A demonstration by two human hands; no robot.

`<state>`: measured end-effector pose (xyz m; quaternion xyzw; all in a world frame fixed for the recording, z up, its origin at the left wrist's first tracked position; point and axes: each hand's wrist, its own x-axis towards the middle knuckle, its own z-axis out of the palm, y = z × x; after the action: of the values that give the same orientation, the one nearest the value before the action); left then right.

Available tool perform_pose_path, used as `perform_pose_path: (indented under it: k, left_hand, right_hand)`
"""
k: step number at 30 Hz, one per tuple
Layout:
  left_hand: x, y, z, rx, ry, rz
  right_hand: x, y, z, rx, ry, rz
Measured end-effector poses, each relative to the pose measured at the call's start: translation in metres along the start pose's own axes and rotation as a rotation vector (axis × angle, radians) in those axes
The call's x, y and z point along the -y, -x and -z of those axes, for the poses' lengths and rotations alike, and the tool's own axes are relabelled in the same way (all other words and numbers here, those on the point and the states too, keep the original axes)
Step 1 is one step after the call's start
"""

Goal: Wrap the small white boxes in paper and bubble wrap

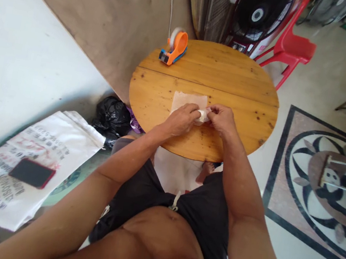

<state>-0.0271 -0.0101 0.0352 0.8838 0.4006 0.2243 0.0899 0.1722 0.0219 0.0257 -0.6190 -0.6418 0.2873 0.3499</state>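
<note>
On the round wooden table [234, 78], a thin translucent sheet [189, 100] lies flat, partly under my left hand. A small white bundle [201, 116] sits between my two hands at the sheet's right side; its exact kind does not show. My left hand [181, 120] is closed on the bundle from the left, the fingers pressing on it and hiding part of it. My right hand [223, 119] is closed in a pinch at the bundle's right end, on a bit of thin translucent wrapping [208, 112].
An orange tape dispenser [177, 48] stands at the table's far left edge. Behind the table are a black fan [256, 15] and a red chair [293, 45]. A phone [33, 172] lies on a white printed sack [68, 138] at left, near a black plastic bag [112, 115].
</note>
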Motion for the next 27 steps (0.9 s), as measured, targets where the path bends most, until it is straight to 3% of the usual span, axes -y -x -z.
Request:
perform_pose_path:
  k: [8,11,18,22,27]
  left_hand:
    - [0.001,0.004,0.002,0.022,0.035,0.001]
    - [0.001,0.003,0.003,0.030,0.061,-0.002]
    - [0.005,0.000,0.004,0.030,0.176,-0.028]
    - [0.008,-0.002,0.003,0.056,0.202,0.009]
    - [0.009,-0.001,0.005,0.098,0.215,0.022]
  right_hand:
    - [0.006,0.012,0.009,-0.217,0.076,-0.036]
    - [-0.001,0.020,0.022,-0.161,0.117,-0.087]
    - [-0.011,0.024,0.042,0.194,0.022,-0.185]
    - [0.000,0.016,0.027,0.153,-0.102,-0.215]
    - [0.007,0.010,0.014,0.070,-0.005,-0.218]
